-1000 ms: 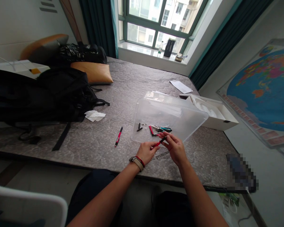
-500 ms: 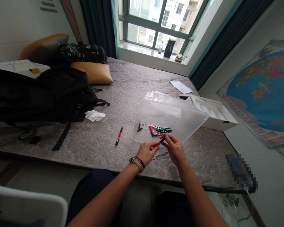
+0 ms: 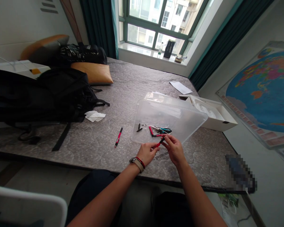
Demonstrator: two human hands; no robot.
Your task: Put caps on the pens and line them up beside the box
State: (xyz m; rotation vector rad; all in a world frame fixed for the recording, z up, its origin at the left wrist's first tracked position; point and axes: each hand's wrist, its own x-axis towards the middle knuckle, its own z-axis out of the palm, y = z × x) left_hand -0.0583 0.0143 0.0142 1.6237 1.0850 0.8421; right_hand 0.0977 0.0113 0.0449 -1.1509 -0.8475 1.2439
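Observation:
Between my two hands is a red and black pen (image 3: 160,142), held just in front of a clear plastic tray. My left hand (image 3: 146,152) is closed on its red end. The fingers of my right hand (image 3: 174,149) pinch its black end. Inside the clear plastic tray (image 3: 191,117) lies a pile of pen parts (image 3: 162,130) in red, black, teal and white, with small black pieces (image 3: 139,128) beside it. A whole red and black pen (image 3: 118,136) rests on the mattress, left of the tray.
The grey mattress (image 3: 127,91) bears a black backpack (image 3: 61,91), a crumpled tissue (image 3: 95,116) and a tan cushion (image 3: 94,72) on the left. Behind the tray's right side stands a white box (image 3: 222,117), with a paper sheet (image 3: 181,87) farther back. A blurred-out dark object (image 3: 241,172) occupies the right corner.
Hardly anything differs. Both hands keep the pen in the same place, with only a slight shift of the fingers and pen.

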